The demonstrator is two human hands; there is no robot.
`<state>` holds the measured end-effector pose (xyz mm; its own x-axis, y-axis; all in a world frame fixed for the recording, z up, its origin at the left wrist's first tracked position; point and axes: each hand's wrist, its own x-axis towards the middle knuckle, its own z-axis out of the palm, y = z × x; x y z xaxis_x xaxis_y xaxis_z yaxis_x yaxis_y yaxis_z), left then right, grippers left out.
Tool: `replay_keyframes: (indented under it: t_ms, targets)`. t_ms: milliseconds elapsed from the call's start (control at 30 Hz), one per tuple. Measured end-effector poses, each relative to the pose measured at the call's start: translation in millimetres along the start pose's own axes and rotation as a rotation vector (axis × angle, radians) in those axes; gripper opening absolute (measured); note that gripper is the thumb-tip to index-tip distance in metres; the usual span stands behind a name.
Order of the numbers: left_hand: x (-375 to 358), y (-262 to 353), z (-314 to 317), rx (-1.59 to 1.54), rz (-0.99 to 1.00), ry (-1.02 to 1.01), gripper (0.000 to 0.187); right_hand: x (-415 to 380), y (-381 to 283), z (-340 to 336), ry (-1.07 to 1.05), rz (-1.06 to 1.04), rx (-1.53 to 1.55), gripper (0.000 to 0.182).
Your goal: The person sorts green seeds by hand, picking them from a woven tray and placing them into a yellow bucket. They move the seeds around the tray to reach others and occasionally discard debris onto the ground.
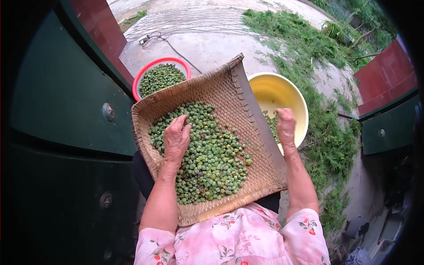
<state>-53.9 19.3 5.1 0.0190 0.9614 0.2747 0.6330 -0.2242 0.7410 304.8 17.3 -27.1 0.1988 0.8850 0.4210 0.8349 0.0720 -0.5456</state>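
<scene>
A: Position of the fruit (212,159)?
B: Heaped in the tray (263,170), toward its left side. Bare weave borders the right edge.
A: Hands?
B: Left hand (176,137): fingers curled over the heap. Right hand (286,127): fingers bent together, past the tray's right edge, before the yellow bowl (291,95). From here I cannot tell whether either grips anything.
A: Obstructions?
B: The tray partly hides that bowl and the red-rimmed bowl (165,59).
</scene>
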Motion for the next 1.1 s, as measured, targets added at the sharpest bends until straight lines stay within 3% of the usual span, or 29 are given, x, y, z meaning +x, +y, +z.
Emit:
replay_keyframes:
  t_ms: [33, 100, 167, 267, 433, 633, 767, 867, 933, 1100]
  targets:
    - [0.0, -0.2, 0.0, 0.004, 0.003, -0.002, 0.028, -3.5, -18.7, 10.9, 0.043, -0.107, 0.049, 0.018]
    - [-0.1, 0.2, -0.3, -0.005, -0.007, -0.007, 0.028, -13.7, -56.6, 26.5, -0.122, -0.134, 0.149, 0.014]
    - [0.2, 0.2, -0.5, -0.009, -0.017, -0.008, 0.027, -24.7, -91.3, 31.8, -0.295, -0.014, 0.189, 0.013]
    - [-0.1, -0.7, 0.9, -0.010, -0.028, -0.003, 0.027, -35.7, -96.7, 56.9, -0.373, -0.056, 0.077, 0.014]
    - [0.4, -0.5, 1.0, -0.005, -0.022, 0.004, 0.026, -38.9, -81.8, 70.3, -0.367, 0.018, 0.203, 0.014]
    - [-0.2, 3.9, -1.5, 0.011, -0.003, 0.005, 0.025, -31.6, -95.8, 75.7, -0.329, -0.064, 0.056, 0.008]
    - [0.7, 0.3, 0.1, 0.006, 0.007, 0.013, 0.025, -30.6, -83.9, 84.7, -0.286, -0.015, 0.151, 0.006]
    - [-0.7, 2.3, -0.5, 0.031, 0.050, 0.027, 0.025, -27.9, -87.5, 82.7, -0.218, -0.123, 0.194, 0.005]
    - [-0.7, -2.1, 1.7, 0.066, 0.121, 0.064, 0.024, -28.7, -98.0, 79.0, -0.264, -0.173, 0.185, 0.005]
    - [-0.1, 1.6, -0.2, 0.076, 0.093, 0.042, 0.024, -34.9, -105.1, 92.5, -0.348, -0.202, 0.000, 0.002]
